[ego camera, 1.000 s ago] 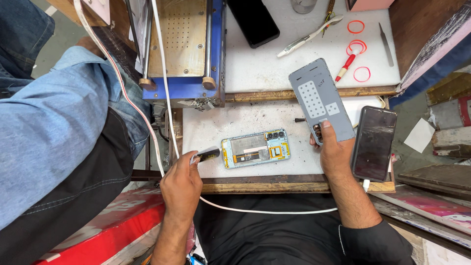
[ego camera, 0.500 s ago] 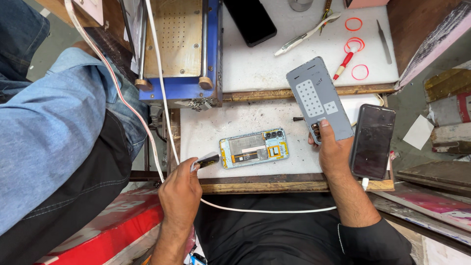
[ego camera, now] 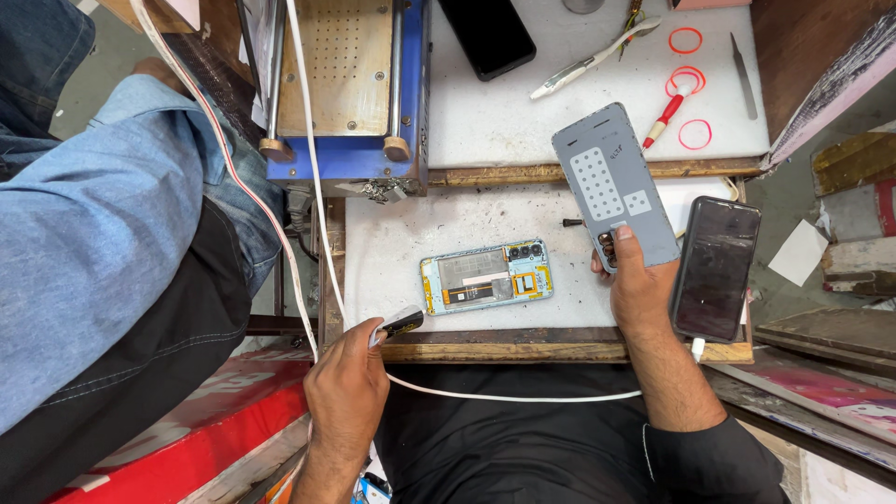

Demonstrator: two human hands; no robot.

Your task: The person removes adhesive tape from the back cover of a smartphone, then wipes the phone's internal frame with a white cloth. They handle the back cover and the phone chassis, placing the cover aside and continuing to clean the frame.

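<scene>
Head view: a person at a repair counter.
Left hand: pinching a small black plug on a white cable.
Right hand: gripping a grey back cover, lifted clear.
Opened phone: lying flat between the hands, its insides exposed.

The work goes on at a two-level surface: a lower white board, scuffed and speckled with dark marks, edged in worn wood, and behind it a cleaner white upper board with its own wooden lip. At the back left stands a blue machine with a perforated metal plate on top. To the right lie stacked wooden planks and a dark brown panel, while a red ledge runs along the lower left; the light is even and soft, with faint shadows.
</scene>
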